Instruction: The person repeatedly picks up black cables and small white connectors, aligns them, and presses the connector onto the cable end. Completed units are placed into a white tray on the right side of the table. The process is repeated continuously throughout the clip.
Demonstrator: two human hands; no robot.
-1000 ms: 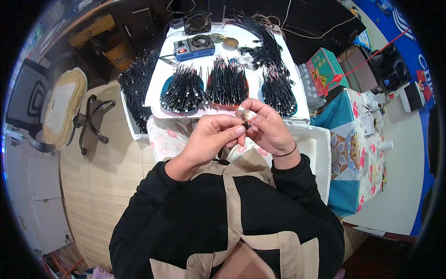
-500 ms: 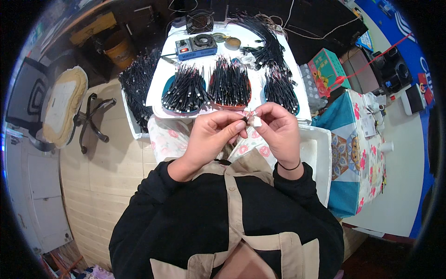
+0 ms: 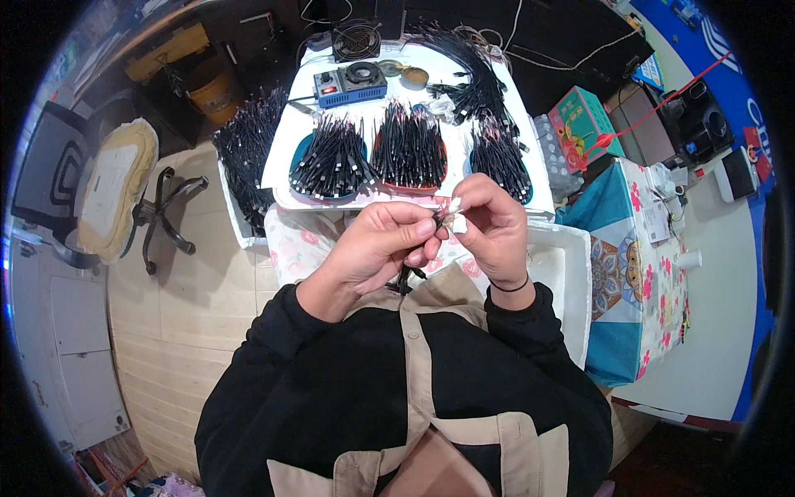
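Note:
My left hand [image 3: 377,244] is closed, thumb against the fingers, on a short black cable [image 3: 405,280] whose lower end dangles in front of my shirt. Thin reddish wire ends poke out above the grip. My right hand [image 3: 498,234] meets it from the right, thumb and forefinger bent in a pinch at those wire ends. White wraps or covers [image 3: 459,224] show at its fingertips. Exactly what sits between the right fingertips is too small to make out. Beyond both hands, black cables [image 3: 410,149] stand packed in a red-orange tray [image 3: 439,184].
Blue trays [image 3: 319,197] with more cables flank the red one on the white table [image 3: 286,199]. Behind sit a blue device with a dial [image 3: 352,85] and a fan [image 3: 356,40]. White foam boxes [image 3: 571,257] stand either side; an office chair [image 3: 124,190] is at left.
The right hand has shifted slightly, its fingertips rising at the wire ends. Below the left hand, the cable's black end now hangs in view.

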